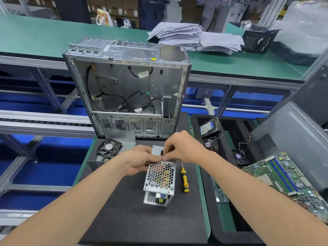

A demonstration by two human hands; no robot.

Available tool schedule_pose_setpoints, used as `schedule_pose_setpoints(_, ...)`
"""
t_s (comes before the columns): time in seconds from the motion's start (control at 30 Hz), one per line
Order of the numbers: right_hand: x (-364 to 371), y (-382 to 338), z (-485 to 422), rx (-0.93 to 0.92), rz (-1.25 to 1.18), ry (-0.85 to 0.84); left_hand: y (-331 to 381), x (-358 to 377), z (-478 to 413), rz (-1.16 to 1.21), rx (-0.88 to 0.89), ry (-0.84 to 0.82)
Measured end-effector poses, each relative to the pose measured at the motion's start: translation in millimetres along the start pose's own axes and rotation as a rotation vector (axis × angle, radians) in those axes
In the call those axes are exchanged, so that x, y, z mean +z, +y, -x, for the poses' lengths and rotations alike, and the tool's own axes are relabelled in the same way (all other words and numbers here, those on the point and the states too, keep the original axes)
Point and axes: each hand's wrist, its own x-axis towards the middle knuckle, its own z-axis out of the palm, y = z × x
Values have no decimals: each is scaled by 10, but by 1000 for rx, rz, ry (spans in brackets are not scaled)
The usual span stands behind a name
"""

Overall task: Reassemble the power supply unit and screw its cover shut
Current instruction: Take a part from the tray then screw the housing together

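In front of me I count one power supply unit [159, 180], one yellow-handled screwdriver [184, 180] and one open computer case [127, 86]. There are three cooling fans [108, 147] [210, 144] [238, 156], one hard drive [208, 128], one motherboard [287, 178], two heaps of paper sheets [175, 33] [220, 41] and one black carton [257, 40].

Both hands gripping power supply unit [160, 176] on mat, screwdriver [184, 180] just beside

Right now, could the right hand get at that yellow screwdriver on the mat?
Probably yes. The screwdriver lies uncovered on the mat, just right of the power supply unit, near the right hand. That hand pinches the unit's top edge, so it must let go first.
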Motion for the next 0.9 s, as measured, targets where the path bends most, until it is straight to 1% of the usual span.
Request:
schedule_pose_setpoints(0.07,17,59,26,74,-113,25,-3,1,-18,-16,10,14)
schedule_pose_setpoints(0.13,68,132,76,123,-282,63,-7,1,-34,-41,22,21)
schedule_pose_setpoints(0.17,111,171,103,162,-391,117,-10,1,-39,-55,28,19)
schedule_pose_setpoints(0.2,171,222,125,229,-496,206,-15,-1,-43,-64,30,17)
schedule_pose_setpoints(0.23,245,292,140,324,-537,315,-20,-5,-46,-66,29,19)
schedule_pose_setpoints(0.27,315,373,155,416,-490,401,-24,-9,-49,-64,27,24)
schedule_pose_setpoints(0.3,380,460,171,497,-390,414,-27,-15,-53,-61,24,27)
schedule_pose_setpoints(0.33,439,531,203,557,-294,334,-28,-18,-56,-57,21,27)
schedule_pose_setpoints(0.4,550,580,279,650,-181,-4,-26,-16,-64,-47,17,25)
schedule_pose_setpoints(0.43,611,571,316,702,-174,-169,-22,-13,-63,-47,17,26)
schedule_pose_setpoints(0.47,674,550,346,744,-170,-296,-18,-10,-61,-52,16,29)
schedule_pose_setpoints(0.5,726,528,372,754,-139,-384,-13,-8,-59,-60,14,34)
schedule_pose_setpoints(0.53,767,514,384,738,-94,-427,-7,-4,-58,-64,12,37)
schedule_pose_setpoints(0.57,792,514,384,727,-68,-434,-2,-1,-55,-65,11,36)
schedule_pose_setpoints(0.6,794,527,375,736,-93,-418,5,2,-51,-66,10,32)
schedule_pose_setpoints(0.63,774,555,357,761,-175,-388,11,0,-47,-68,10,28)
schedule_pose_setpoints(0.7,675,614,347,801,-368,-293,16,0,-42,-70,10,19)
schedule_pose_setpoints(0.73,605,636,352,784,-412,-228,14,-1,-43,-67,11,15)
schedule_pose_setpoints(0.8,444,671,374,666,-368,-54,8,-6,-53,-63,14,7)
schedule_pose_setpoints(0.9,164,611,413,434,-329,234,-4,-20,-72,-52,10,-4)
